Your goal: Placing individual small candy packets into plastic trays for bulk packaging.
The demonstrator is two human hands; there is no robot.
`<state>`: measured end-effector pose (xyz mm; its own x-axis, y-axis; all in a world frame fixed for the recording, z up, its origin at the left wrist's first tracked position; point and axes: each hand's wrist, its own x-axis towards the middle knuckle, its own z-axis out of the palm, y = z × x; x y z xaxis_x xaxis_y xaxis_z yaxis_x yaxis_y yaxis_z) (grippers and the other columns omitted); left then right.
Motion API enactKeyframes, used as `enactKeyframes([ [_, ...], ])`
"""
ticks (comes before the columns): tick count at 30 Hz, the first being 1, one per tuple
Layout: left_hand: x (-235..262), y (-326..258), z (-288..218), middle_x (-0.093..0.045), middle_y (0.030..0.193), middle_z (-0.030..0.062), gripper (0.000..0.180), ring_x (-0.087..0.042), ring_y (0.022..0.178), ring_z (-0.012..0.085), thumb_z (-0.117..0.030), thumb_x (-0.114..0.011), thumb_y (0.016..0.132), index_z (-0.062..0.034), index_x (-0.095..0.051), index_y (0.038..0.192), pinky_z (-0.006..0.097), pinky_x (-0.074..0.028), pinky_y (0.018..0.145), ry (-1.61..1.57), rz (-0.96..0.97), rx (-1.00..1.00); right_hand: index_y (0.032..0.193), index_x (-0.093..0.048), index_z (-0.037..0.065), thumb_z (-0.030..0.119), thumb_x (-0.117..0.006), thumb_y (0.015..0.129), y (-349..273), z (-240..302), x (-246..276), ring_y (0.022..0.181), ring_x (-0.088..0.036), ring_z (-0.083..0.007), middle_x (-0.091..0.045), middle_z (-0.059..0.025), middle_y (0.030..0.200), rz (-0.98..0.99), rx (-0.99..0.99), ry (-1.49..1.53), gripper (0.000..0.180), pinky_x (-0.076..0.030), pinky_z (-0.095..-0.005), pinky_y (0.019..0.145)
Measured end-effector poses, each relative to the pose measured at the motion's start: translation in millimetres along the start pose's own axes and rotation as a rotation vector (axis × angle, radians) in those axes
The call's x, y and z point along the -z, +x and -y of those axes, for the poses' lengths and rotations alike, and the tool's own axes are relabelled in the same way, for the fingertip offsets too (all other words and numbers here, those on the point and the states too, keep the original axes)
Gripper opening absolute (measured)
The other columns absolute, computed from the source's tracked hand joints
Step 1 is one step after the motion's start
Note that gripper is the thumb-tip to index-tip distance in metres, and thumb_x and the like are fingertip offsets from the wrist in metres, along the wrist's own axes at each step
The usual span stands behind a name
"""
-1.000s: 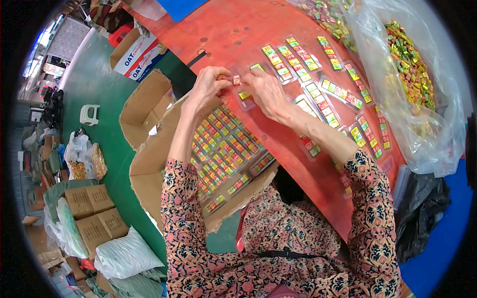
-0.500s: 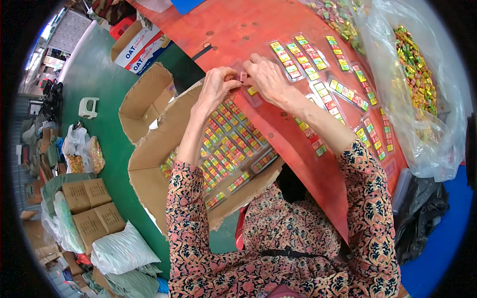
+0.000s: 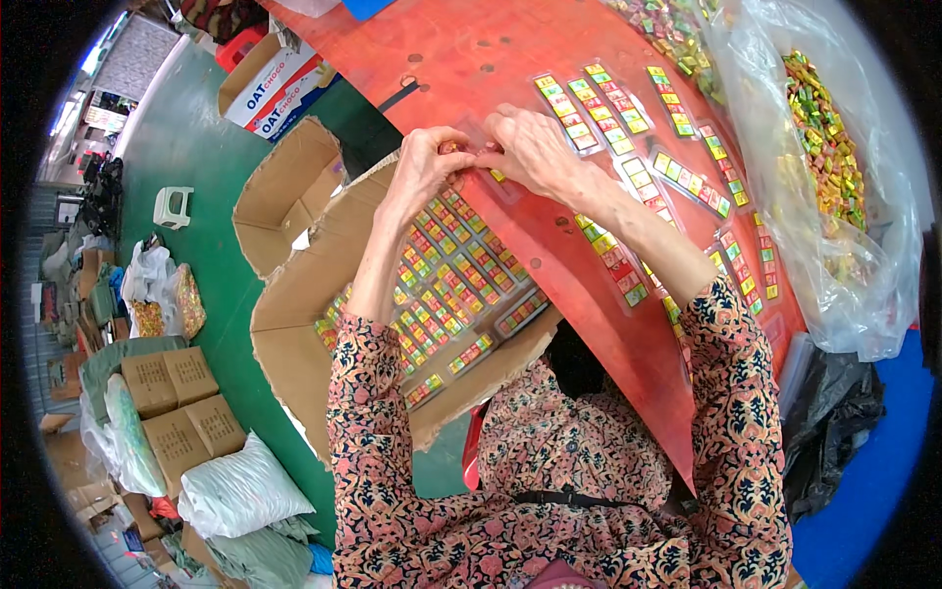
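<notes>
Step in hand, as judged: a clear strip tray (image 3: 506, 189) is being filled by hand near the edge of the red table (image 3: 491, 83), approx. beneath the fingertips. Tray is being partly hidden by R hand (image 3: 540, 152); one yellow piece (image 3: 497, 177) is showing. L hand (image 3: 422, 167): thumb and fingers are being held together on red-gold wrapped pcs. (image 3: 449, 147); qty. can't be told. R thumb and index are being held together against L thumb; whether anything is being gripped can't be told. Next move, as judged, is calling for one pc. being seated squarely in the tray.

Count: hands, 2; filled strips (image 3: 610, 260) on table, at least 10, some being overlapped; open carton (image 3: 294, 314) of strips, 1, contents uncounted; clear bag (image 3: 868, 285) of loose pcs., 1.
</notes>
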<state>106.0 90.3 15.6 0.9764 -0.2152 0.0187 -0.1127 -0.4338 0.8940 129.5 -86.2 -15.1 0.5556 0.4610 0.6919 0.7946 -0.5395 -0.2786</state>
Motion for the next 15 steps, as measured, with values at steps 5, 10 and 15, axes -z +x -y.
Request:
enactKeyframes([
  [5,1.3,-1.3,5.2,-0.055,0.055,0.0048,0.014,-0.052,0.044,0.0087,-0.004,-0.059,0.076,0.006,-0.06,0.085,0.022,-0.038,0.038,-0.038,-0.021,0.009,0.079,-0.05,0.005,0.023,-0.068,0.068,-7.5,0.2,-7.4,0.068,-0.054,-0.0299,-0.053,-0.0109,0.077,-0.023,-0.015,-0.007,0.028,-0.042,-0.0386,0.057],
  [10,1.7,-3.4,5.4,-0.055,0.055,0.0039,0.013,-0.052,0.044,0.0077,-0.005,-0.06,0.076,0.0047,-0.06,0.085,0.02,-0.038,0.037,-0.138,-0.032,0.067,0.082,-0.051,0.005,0.022,-0.068,0.07,-9.5,-3.1,-15.3,0.067,-0.053,-0.03,-0.054,-0.0114,0.081,-0.211,0.105,0.015,0.026,-0.041,-0.0372,0.057],
  [15,-4.6,1.2,5.7,-0.055,0.056,0.0023,0.013,-0.051,0.045,0.0067,-0.006,-0.06,0.077,0.0036,-0.06,0.085,0.02,-0.038,0.038,-0.161,-0.013,0.107,0.082,-0.055,0.005,0.02,-0.065,0.071,-4.0,2.1,-9.7,0.07,-0.056,-0.032,-0.056,-0.0149,0.079,0.033,-0.095,-0.015,0.021,-0.043,-0.0418,0.059],
])
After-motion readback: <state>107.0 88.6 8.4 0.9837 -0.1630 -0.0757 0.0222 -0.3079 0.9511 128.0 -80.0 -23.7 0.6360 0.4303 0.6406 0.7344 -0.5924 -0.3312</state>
